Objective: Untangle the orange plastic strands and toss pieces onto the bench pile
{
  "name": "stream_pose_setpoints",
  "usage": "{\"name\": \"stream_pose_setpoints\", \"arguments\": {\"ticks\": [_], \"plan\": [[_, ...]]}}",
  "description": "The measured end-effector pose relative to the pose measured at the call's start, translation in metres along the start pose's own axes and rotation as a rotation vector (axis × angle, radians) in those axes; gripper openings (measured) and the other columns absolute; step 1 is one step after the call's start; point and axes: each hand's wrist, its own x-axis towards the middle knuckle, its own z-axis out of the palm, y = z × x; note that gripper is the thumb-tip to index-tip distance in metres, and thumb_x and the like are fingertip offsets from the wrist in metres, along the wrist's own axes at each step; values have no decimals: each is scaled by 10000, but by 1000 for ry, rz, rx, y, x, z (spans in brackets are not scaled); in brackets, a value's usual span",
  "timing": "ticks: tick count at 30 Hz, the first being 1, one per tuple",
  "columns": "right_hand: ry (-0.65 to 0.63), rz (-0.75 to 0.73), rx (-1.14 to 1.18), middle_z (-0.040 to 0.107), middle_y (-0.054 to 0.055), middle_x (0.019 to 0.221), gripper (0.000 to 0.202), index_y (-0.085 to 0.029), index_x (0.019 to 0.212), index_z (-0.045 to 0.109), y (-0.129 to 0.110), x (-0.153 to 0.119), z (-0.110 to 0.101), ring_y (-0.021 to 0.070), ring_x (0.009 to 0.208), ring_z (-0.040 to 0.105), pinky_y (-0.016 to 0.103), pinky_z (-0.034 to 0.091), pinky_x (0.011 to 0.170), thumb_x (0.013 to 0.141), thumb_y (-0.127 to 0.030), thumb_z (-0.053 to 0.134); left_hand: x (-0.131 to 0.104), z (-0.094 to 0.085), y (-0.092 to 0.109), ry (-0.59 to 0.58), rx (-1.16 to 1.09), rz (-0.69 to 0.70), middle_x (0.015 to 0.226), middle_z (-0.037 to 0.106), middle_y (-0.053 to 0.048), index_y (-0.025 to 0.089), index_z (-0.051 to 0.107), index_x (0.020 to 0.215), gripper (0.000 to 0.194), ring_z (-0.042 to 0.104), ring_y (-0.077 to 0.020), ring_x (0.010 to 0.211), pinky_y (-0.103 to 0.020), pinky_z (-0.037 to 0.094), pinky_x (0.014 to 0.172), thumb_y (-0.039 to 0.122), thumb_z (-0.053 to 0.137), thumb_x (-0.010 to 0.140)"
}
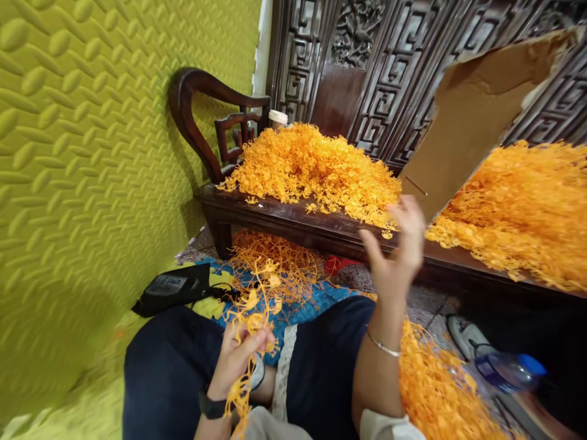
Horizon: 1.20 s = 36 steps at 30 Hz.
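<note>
Low over my lap, my left hand (233, 360) is closed around a tangled orange plastic strand (251, 300) with small flower-like pieces on it. Parts of the strand stick up above the fingers and others hang down past the wrist. My right hand (398, 260) is raised at the front edge of the dark wooden bench (293, 214), slightly blurred, with thumb and fingers apart and nothing visible in it. Just beyond its fingertips lies a heap of small orange plastic pieces (316, 168) spread over the bench seat.
A cardboard sheet (477, 116) stands upright on the bench, between the heap and another orange pile (527, 208). Bare orange strands (275, 260) lie under the bench; more orange strands (435, 379) sit right of my legs, near a plastic bottle (509, 371). A black bag (177, 287) lies left.
</note>
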Motion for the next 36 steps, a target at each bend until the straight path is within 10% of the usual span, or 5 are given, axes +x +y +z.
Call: {"name": "stream_pose_setpoints", "arguments": {"ticks": [4, 11, 16, 24, 36], "plan": [[-111, 43, 226, 504, 92, 1307, 320, -238, 1180, 535, -4, -1, 35, 233, 1200, 504, 464, 397, 1023, 863, -280, 542, -4, -3, 1, -37, 20, -39, 512, 631, -45, 138, 729, 610, 258, 418, -91, 419, -230, 339, 434, 394, 713, 634], [-949, 381, 707, 680, 46, 900, 366, -186, 1062, 607, -18, -18, 61, 147, 778, 657, 287, 531, 735, 742, -344, 688, 2, -9, -2, -101, 31, -23, 433, 563, -34, 126, 747, 639, 314, 398, -97, 395, -247, 312, 431, 433, 678, 633], [-852, 458, 755, 641, 10, 714, 206, -157, 774, 620, -25, -22, 72, 107, 629, 600, 235, 485, 614, 725, -337, 708, 6, -9, -6, 0, 56, -10, 471, 617, -33, 141, 669, 563, 303, 422, -85, 371, -215, 327, 387, 436, 735, 584], [-579, 251, 617, 572, 20, 838, 114, -194, 918, 557, -29, -25, 71, 125, 775, 552, 262, 461, 749, 849, -285, 563, 13, 2, -3, 69, 161, -76, 509, 625, -16, 138, 649, 582, 314, 473, -89, 398, -205, 391, 404, 427, 766, 550], [-774, 5, 415, 537, 21, 845, 109, -188, 877, 554, -33, -28, 76, 131, 801, 518, 246, 427, 741, 832, -270, 609, 12, -3, -7, 99, 146, -62, 542, 642, -17, 137, 658, 639, 308, 504, -103, 416, -216, 424, 420, 420, 761, 571]]}}
